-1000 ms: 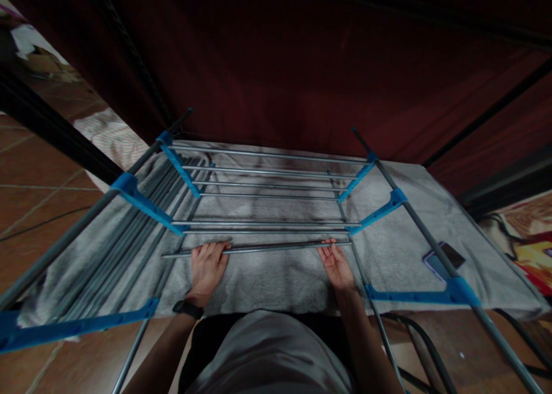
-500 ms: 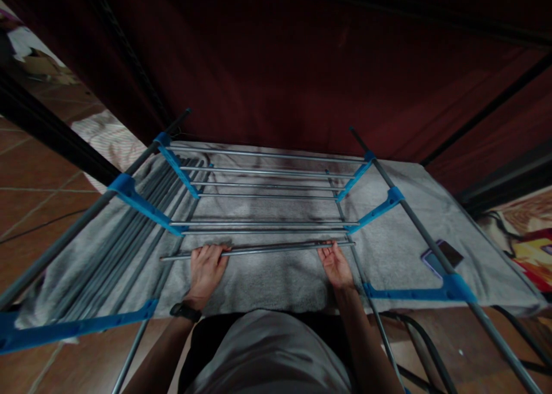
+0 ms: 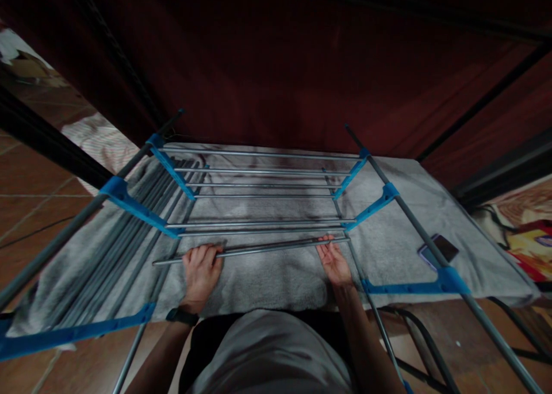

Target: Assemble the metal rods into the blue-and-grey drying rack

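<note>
A: Changed since a second ago?
B: Slant of the rod. Steeper now: left end nearer 6 o'clock, right end nearer 12. Meaning for the work, as judged: unfitted, out of parallel with the bars just beyond at 12.
A: Location and grip?
B: At 6 o'clock, over the cloth, clear of the brackets as far as visible. Left hand, 7 o'clock: fingers wrapped over the rod. Right hand, 5 o'clock: palm up, narrow, fingertips round the same rod.
A: Counts?
B: Held rod: one. Bars: six, four far, two near. Brackets: six, three per side. Phone: one, on the cloth, 4 o'clock. Pipes, 8 o'clock: several, overlapped, count uncertain.
</note>
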`<move>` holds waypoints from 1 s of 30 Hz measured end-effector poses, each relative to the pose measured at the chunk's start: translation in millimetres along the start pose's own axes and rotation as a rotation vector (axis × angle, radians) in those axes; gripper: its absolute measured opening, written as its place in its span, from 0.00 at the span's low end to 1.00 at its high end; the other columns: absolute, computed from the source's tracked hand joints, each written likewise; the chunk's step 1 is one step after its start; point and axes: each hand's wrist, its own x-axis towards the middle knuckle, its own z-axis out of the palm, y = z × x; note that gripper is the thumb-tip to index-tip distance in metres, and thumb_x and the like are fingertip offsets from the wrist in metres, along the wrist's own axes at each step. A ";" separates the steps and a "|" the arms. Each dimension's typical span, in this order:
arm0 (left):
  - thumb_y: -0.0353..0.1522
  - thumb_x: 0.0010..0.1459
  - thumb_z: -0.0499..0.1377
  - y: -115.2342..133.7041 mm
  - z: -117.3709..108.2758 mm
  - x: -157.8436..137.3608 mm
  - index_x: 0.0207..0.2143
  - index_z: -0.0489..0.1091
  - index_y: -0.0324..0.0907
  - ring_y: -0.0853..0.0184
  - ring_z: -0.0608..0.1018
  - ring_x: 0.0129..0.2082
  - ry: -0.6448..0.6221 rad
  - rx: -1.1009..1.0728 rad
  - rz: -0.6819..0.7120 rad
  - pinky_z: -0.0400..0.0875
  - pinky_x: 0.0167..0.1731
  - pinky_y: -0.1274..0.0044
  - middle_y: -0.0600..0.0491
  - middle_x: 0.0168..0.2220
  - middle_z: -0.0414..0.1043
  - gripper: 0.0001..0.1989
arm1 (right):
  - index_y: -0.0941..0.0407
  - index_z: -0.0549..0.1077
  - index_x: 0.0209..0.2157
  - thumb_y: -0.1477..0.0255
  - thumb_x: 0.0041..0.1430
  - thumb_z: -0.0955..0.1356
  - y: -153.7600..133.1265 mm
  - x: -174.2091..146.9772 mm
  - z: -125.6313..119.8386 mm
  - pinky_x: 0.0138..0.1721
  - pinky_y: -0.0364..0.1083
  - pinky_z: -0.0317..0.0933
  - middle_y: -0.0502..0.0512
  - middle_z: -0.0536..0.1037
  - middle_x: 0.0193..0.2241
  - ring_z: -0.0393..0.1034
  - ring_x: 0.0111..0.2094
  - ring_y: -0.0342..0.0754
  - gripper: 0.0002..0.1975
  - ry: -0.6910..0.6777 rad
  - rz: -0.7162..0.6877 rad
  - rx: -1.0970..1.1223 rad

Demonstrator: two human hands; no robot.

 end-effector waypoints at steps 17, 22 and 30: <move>0.36 0.68 0.53 -2.2 -5.2 1.2 0.43 0.72 0.47 0.55 0.78 0.45 0.077 -0.065 0.020 0.65 0.52 0.62 0.47 0.41 0.80 0.09 | 0.39 0.80 0.35 0.68 0.53 0.79 -2.5 -4.6 4.2 0.60 0.56 0.74 0.43 0.86 0.40 0.79 0.55 0.50 0.11 -0.010 -0.030 -0.009; 0.36 0.69 0.54 -5.9 -5.9 1.8 0.41 0.71 0.48 0.56 0.79 0.44 0.093 -0.066 0.052 0.65 0.49 0.62 0.49 0.40 0.80 0.07 | 0.38 0.80 0.38 0.69 0.53 0.79 -3.4 -5.8 5.4 0.61 0.55 0.73 0.43 0.86 0.41 0.79 0.54 0.49 0.12 -0.031 -0.044 -0.008; 0.36 0.70 0.53 -4.6 -11.8 1.9 0.47 0.74 0.47 0.53 0.77 0.45 0.131 0.075 0.184 0.64 0.51 0.60 0.44 0.48 0.78 0.10 | 0.40 0.81 0.39 0.71 0.55 0.78 -4.5 -4.1 7.7 0.62 0.52 0.72 0.43 0.86 0.42 0.79 0.53 0.47 0.12 0.004 -0.057 0.036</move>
